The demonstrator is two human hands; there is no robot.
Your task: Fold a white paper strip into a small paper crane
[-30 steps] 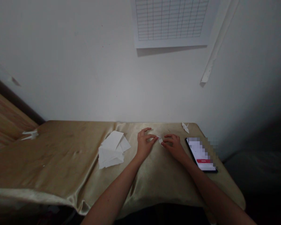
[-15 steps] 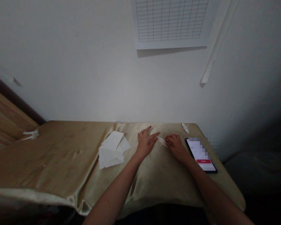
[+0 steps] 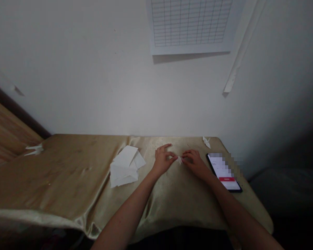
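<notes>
A small folded piece of white paper (image 3: 179,159) lies on the gold satin cloth (image 3: 67,173) between my two hands. My left hand (image 3: 163,160) has its fingers curled and pinches the paper's left end. My right hand (image 3: 195,162) is also curled, its fingertips gripping the paper's right end. Most of the paper is hidden by my fingers. Both forearms reach in from the bottom of the view.
A loose pile of white paper sheets (image 3: 125,166) lies left of my hands. A phone (image 3: 223,172) with a lit screen sits to the right. A small folded paper figure (image 3: 206,141) stands by the wall, another (image 3: 34,149) at far left. The table ends right of the phone.
Half a second ago my left fingers lay stretched flat beside the paper. They have now curled and pinch it. The hands have drawn closer together.
</notes>
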